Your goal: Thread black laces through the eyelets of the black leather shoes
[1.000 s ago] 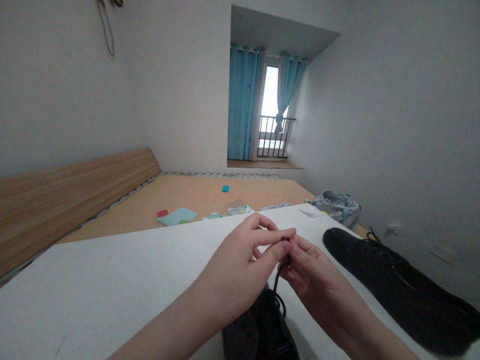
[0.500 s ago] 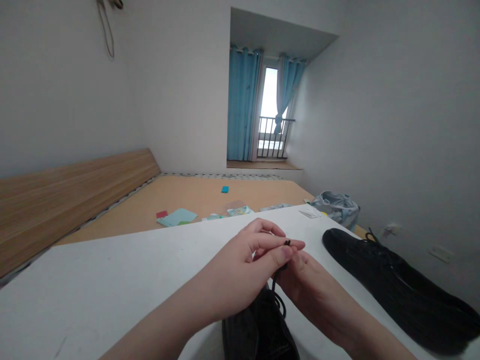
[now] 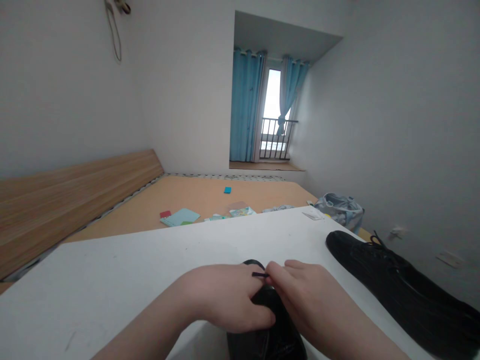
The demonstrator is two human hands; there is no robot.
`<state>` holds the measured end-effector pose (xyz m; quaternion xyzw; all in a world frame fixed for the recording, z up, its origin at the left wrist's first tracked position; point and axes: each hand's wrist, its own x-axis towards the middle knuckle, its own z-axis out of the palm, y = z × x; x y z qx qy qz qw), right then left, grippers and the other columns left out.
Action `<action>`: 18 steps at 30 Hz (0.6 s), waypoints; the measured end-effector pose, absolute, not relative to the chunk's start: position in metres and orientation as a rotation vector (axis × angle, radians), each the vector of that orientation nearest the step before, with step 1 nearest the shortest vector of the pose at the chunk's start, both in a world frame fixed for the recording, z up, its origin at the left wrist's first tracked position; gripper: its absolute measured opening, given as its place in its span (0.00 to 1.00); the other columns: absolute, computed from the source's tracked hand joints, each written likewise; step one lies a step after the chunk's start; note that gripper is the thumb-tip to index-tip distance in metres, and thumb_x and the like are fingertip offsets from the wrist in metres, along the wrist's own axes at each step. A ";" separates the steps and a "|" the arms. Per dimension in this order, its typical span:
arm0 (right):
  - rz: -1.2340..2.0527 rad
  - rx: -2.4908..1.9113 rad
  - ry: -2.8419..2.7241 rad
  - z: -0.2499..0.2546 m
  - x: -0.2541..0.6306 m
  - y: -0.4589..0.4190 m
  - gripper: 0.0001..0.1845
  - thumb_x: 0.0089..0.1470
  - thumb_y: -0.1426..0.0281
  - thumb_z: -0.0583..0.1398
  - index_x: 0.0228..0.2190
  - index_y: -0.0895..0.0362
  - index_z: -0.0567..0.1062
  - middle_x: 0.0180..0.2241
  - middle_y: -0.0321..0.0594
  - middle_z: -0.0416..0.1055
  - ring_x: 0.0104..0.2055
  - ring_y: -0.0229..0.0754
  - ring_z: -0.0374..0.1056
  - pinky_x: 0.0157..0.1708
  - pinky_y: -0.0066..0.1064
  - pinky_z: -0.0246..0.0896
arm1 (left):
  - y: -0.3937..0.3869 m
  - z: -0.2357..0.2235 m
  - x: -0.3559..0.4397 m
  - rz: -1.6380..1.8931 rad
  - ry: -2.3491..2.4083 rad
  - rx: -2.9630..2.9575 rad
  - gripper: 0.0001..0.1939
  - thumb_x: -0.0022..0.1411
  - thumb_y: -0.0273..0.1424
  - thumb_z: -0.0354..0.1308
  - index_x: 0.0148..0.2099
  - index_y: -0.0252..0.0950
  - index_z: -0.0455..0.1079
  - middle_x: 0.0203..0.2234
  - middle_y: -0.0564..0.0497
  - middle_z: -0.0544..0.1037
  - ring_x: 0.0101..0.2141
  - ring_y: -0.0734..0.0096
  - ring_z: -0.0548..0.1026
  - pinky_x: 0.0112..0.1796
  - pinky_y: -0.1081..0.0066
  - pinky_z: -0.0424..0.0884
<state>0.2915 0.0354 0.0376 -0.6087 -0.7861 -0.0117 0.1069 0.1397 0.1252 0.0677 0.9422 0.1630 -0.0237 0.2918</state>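
A black shoe (image 3: 267, 340) sits on the white table (image 3: 150, 270) right in front of me, mostly covered by my hands. My left hand (image 3: 228, 300) lies curled over the shoe's top, fingers closed around it. My right hand (image 3: 303, 295) is beside it, its fingertips pinching the dark tip of the shoe's lace (image 3: 258, 274). The two hands touch over the shoe. A second black shoe (image 3: 397, 285) lies on its own along the table's right side, laces loose near its far end.
Beyond the table is a bare wooden bed base (image 3: 210, 192) with papers (image 3: 180, 217) and small coloured cards scattered on it. A grey bag (image 3: 339, 207) stands at the table's far right corner. Blue curtains (image 3: 245, 112) frame a balcony door.
Both hands have dropped from mid-air, where they held the lace up, down onto the near shoe. The view has shifted slightly. The other shoe has not moved.
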 end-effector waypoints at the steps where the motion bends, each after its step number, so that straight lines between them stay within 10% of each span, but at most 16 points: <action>1: -0.013 -1.853 -2.304 0.037 0.291 0.035 0.08 0.52 0.76 0.51 0.34 0.57 0.68 0.26 0.45 0.71 0.25 0.46 0.63 0.23 0.33 0.43 | 0.124 0.065 0.142 -0.079 0.438 2.531 0.20 0.53 0.38 0.56 0.48 0.38 0.71 0.45 0.47 0.75 0.42 0.60 0.73 0.43 0.67 0.68; 9: 0.835 -1.453 -1.826 0.052 0.285 0.025 0.17 0.62 0.61 0.46 0.25 0.55 0.64 0.26 0.37 0.65 0.29 0.39 0.60 0.29 0.28 0.54 | 0.122 0.058 0.147 -0.105 0.471 2.506 0.15 0.51 0.41 0.58 0.39 0.41 0.75 0.32 0.52 0.79 0.31 0.66 0.73 0.31 0.72 0.67; 18: 1.401 -1.093 -1.136 0.033 0.288 0.043 0.21 0.54 0.53 0.55 0.23 0.57 0.63 0.18 0.28 0.53 0.18 0.30 0.43 0.18 0.22 0.39 | 0.118 0.058 0.148 -0.129 0.557 2.556 0.18 0.49 0.43 0.59 0.41 0.41 0.74 0.33 0.50 0.77 0.30 0.63 0.73 0.28 0.70 0.65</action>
